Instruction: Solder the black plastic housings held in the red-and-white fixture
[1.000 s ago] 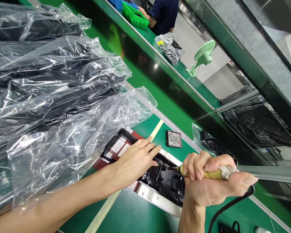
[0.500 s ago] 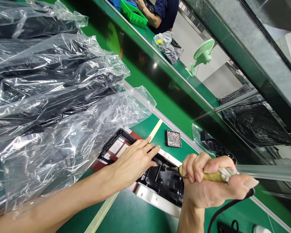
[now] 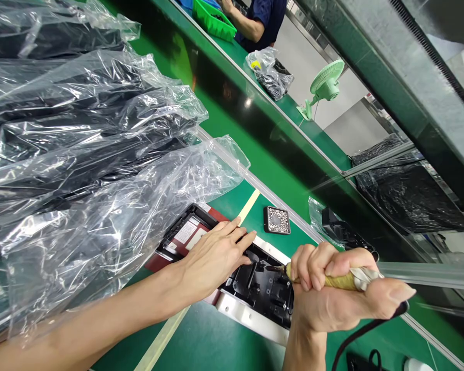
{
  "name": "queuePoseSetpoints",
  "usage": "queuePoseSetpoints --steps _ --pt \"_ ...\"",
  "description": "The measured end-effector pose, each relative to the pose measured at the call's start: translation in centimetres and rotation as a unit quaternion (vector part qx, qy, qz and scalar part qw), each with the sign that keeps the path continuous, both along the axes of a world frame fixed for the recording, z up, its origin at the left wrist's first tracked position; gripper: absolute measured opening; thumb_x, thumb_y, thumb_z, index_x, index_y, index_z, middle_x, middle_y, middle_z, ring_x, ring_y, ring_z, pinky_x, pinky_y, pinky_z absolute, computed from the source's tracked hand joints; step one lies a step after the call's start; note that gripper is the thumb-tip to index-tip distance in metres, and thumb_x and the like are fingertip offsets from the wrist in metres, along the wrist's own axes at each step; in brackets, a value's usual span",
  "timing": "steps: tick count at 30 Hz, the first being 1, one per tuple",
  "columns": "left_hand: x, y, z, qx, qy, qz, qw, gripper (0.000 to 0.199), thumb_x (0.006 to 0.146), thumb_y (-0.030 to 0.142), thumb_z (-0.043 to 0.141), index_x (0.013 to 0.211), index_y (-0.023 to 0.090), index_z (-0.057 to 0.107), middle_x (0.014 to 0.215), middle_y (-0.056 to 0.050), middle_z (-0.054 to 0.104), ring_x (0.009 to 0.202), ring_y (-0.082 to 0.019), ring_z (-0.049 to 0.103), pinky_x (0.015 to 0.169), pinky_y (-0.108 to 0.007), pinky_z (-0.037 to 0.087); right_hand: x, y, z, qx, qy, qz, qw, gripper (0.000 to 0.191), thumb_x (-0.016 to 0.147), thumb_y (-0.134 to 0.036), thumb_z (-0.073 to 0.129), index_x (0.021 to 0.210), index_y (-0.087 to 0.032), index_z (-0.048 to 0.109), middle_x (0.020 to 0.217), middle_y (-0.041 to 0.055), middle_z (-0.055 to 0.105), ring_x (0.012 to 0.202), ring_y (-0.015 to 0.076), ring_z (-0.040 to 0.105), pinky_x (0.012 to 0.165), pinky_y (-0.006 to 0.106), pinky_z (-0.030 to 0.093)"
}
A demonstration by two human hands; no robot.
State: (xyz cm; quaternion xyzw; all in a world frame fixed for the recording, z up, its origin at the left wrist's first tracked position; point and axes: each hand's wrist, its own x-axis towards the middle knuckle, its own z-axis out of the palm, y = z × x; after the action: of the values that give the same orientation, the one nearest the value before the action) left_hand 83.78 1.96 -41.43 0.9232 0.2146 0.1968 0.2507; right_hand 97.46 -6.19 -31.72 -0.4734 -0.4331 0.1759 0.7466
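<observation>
My left hand [image 3: 220, 252] lies flat across a black plastic housing with its fingers stretched out, pressing on the near-left part of it. My right hand [image 3: 325, 288] is wrapped round a corded tool with a yellow-taped handle, which looks like a soldering iron [image 3: 342, 281]. Its thin metal tip points left into the black housing [image 3: 263, 288], close to my left fingertips. Exactly what the tip touches is too small to make out. White strips [image 3: 251, 317] flank the housing. A dark red panel with white labels [image 3: 185, 232] and a black frame lies partly under my left hand.
A small black dish of tiny shiny metal pieces [image 3: 277, 220] stands behind the housing. Clear-bagged black parts [image 3: 81, 129] pile up at left. A metal rail [image 3: 270, 196] edges the green bench. Beyond are a green fan [image 3: 327, 80], a green basket [image 3: 214, 20] and a co-worker [image 3: 261, 23].
Hardly anything differs. The head view has shifted very slightly; both hands and the tool keep the same place on the housing.
</observation>
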Motion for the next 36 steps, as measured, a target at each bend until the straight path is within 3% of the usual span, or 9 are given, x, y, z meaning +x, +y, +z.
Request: queuePoseSetpoints --steps 2,8,18,24,27,36 --pt "0.0 0.0 -0.1 -0.002 -0.003 0.002 1.000 0.044 0.099 0.040 0.058 0.136 0.016 0.057 0.130 -0.012 0.069 0.139 -0.035 0.051 0.105 -0.049 0.048 0.0 0.0 0.0 -0.001 0.000 0.001 1.000 0.065 0.093 -0.075 0.032 0.063 -0.022 0.053 0.039 -0.0064 0.042 0.028 0.0084 0.033 0.029 0.022 0.034" --pt "0.0 0.1 -0.4 -0.014 0.003 -0.004 1.000 0.044 0.100 0.042 0.055 0.137 0.018 0.055 0.132 -0.012 0.067 0.142 -0.035 0.049 0.107 -0.049 0.047 -0.1 0.1 0.1 0.004 0.010 0.006 1.000 0.054 0.096 -0.059 0.037 0.061 -0.021 0.054 0.039 -0.0058 0.042 0.029 0.0086 0.032 0.029 0.022 0.034" --pt "0.3 -0.2 -1.1 -0.011 -0.010 0.008 1.000 0.046 0.100 0.043 0.056 0.138 0.017 0.055 0.132 -0.012 0.068 0.140 -0.034 0.050 0.108 -0.050 0.046 0.1 -0.1 -0.1 -0.003 0.010 -0.004 1.000 0.066 0.095 -0.073 0.029 0.061 -0.022 0.054 0.039 -0.0060 0.042 0.028 0.0091 0.031 0.028 0.023 0.033" --pt "0.2 -0.1 -0.9 -0.003 -0.005 0.003 1.000 0.044 0.100 0.041 0.057 0.137 0.018 0.055 0.130 -0.011 0.068 0.139 -0.034 0.050 0.107 -0.049 0.045 0.1 -0.1 -0.1 -0.003 0.016 -0.003 1.000 0.059 0.096 -0.064 0.032 0.061 -0.022 0.054 0.039 -0.0058 0.043 0.028 0.0089 0.033 0.029 0.023 0.034" --pt "0.2 -0.1 -0.8 0.001 0.000 -0.001 1.000 0.044 0.100 0.041 0.057 0.137 0.018 0.055 0.130 -0.011 0.068 0.139 -0.034 0.050 0.107 -0.049 0.045 0.0 0.0 -0.1 0.000 0.008 -0.004 1.000 0.063 0.096 -0.068 0.028 0.062 -0.022 0.053 0.039 -0.0067 0.041 0.028 0.0084 0.031 0.029 0.022 0.034" --pt "0.1 -0.2 -1.0 0.003 -0.003 0.002 1.000 0.046 0.099 0.042 0.057 0.139 0.018 0.054 0.133 -0.011 0.067 0.140 -0.034 0.050 0.108 -0.050 0.045 -0.5 0.2 0.3 0.000 -0.014 -0.001 1.000 0.056 0.097 -0.063 0.033 0.059 -0.022 0.043 0.039 -0.0075 0.039 0.029 0.0080 0.032 0.027 0.021 0.033"
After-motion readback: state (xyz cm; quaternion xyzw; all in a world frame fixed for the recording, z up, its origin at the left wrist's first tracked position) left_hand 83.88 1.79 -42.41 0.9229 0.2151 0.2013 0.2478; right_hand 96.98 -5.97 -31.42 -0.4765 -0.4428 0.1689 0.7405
